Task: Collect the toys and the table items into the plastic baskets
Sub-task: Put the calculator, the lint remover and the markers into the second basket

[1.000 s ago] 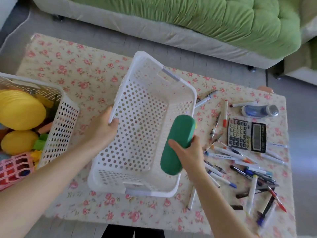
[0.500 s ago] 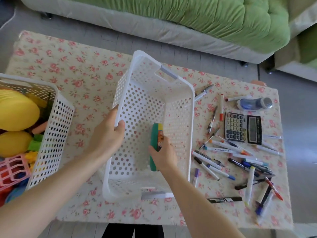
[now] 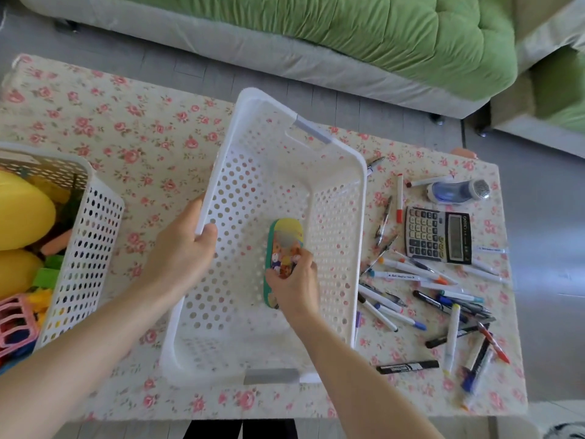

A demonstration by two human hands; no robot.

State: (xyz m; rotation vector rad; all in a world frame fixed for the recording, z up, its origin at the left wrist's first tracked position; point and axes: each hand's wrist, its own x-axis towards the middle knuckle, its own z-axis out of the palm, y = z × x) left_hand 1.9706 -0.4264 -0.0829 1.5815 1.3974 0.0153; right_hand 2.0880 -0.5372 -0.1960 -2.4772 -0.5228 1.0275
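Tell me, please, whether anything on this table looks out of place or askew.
Nothing looks damaged or spilled. The pens and markers lie strewn criss-cross on the table right of the white basket. The right hand holds a pencil case inside it; the left hand grips its rim.

The calculator (image 3: 438, 235) has a small brand word beside its display. Only a start like "CAT" can be made out, and the key legends are too small to read. The black marker (image 3: 407, 367) and a white marker (image 3: 395, 275) on the bench carry printed lines, all illegible.
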